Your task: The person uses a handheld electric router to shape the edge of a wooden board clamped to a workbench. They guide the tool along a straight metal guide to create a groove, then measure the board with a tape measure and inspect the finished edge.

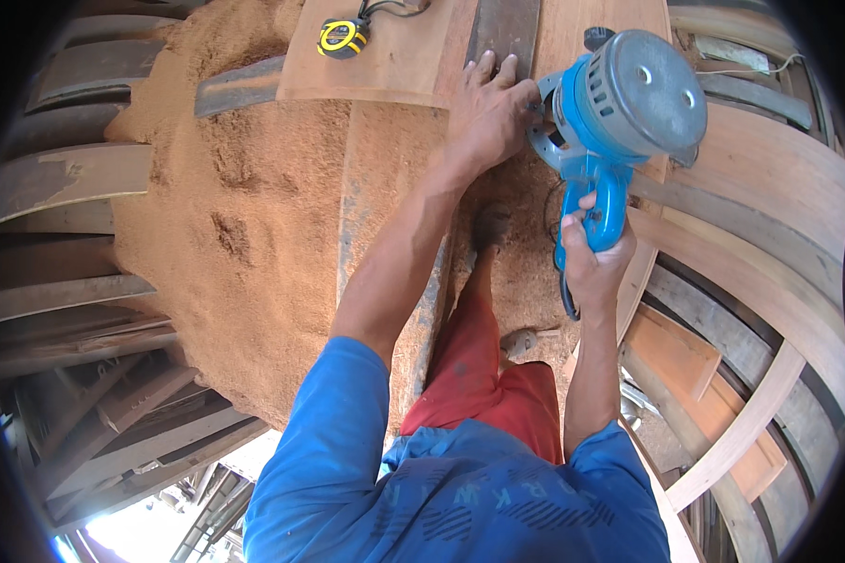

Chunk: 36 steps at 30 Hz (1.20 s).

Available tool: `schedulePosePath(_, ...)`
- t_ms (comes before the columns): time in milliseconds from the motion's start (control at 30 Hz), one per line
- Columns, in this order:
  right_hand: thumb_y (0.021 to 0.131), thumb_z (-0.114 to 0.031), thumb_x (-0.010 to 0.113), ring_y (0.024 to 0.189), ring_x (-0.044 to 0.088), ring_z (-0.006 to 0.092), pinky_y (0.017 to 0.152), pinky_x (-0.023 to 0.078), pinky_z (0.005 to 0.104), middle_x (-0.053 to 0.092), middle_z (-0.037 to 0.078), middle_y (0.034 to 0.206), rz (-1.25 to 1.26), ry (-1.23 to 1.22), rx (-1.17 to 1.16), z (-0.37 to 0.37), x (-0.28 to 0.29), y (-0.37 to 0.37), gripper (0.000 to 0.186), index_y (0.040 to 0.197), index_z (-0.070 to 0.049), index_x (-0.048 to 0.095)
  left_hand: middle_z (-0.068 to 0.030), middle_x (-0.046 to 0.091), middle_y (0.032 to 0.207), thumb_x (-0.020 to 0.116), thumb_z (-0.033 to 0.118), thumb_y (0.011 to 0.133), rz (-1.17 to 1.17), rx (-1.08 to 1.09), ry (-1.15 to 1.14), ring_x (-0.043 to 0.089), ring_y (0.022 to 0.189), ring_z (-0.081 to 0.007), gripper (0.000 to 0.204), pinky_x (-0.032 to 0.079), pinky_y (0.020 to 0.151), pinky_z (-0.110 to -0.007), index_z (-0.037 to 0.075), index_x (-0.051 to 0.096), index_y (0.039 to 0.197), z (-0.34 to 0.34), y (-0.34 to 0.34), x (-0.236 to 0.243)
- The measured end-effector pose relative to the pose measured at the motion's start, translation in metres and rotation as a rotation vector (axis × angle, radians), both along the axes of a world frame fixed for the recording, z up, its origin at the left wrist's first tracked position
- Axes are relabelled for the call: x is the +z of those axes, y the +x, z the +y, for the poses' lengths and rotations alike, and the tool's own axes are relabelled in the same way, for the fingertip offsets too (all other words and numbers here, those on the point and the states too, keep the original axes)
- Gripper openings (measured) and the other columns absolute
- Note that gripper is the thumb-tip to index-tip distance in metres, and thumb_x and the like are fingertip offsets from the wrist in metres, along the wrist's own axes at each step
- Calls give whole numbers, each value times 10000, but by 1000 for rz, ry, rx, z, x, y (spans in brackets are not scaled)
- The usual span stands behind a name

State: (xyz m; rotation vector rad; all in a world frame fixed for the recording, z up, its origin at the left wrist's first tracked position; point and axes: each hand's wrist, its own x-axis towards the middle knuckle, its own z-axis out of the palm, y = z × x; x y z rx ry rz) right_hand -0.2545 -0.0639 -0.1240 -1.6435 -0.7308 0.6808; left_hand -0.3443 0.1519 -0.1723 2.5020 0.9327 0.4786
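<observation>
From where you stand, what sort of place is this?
Probably a woodworking shop: the right hand holds a blue-and-grey handheld power tool, what looks like loose reddish-brown sawdust lies heaped, and long pale-brown wooden boards line the right side.

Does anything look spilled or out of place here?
Yes: sawdust lies in a pitted heap left of your left hand, reaching the stacked planks. It looks odd because so much loose waste lies unswept.
</observation>
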Motion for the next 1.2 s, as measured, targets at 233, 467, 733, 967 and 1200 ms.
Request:
schedulePosePath(233, 883, -25, 727, 771, 598, 93, 707, 507, 291, 637, 19, 849, -36, 38, 25, 17, -5, 11, 207, 1071, -42, 642, -192, 491, 1598, 778, 268, 898, -19, 5, 40, 366, 1497, -508, 309, 306, 1214, -569, 205, 713, 1192, 17, 13, -11)
schedulePosePath(467, 881, -20, 727, 764, 595, 91, 712, 508, 287, 640, 24, 855, -21, 61, 12, 24, -6, 11, 209, 1072, -40, 644, -166, 506, 1586, 790, 286, 892, 21, 5, 46, 374, 1499, -485, 323, 317, 1213, -554, 226, 716, 1201, 24, 17, -10)
schedulePosePath(733, 883, -22, 724, 768, 595, 87, 713, 511, 290, 640, 24, 855, -41, 64, -2, 31, -5, 16, 210, 1078, -39, 647, -135, 588, 1452, 805, 260, 877, 2, -13, 39, 422, 1439, -497, 298, 335, 1173, -600, 195, 715, 1154, 32, 24, -14)
schedulePosePath(967, 886, -26, 725, 765, 597, 91, 701, 511, 291, 632, 23, 857, -11, 77, 4, 37, -7, 19, 217, 1086, -38, 643, -139, 598, 1429, 799, 247, 883, -60, 7, 76, 416, 1444, -492, 282, 331, 1170, -609, 184, 716, 1145, 37, 28, -21)
schedulePosePath(1200, 887, -27, 727, 768, 601, 92, 697, 512, 290, 628, 23, 861, 10, 58, 6, 42, -7, 22, 220, 1090, -40, 641, -127, 598, 1456, 769, 253, 915, -32, 13, 67, 410, 1463, -484, 270, 323, 1193, -579, 196, 723, 1175, 40, 30, -14)
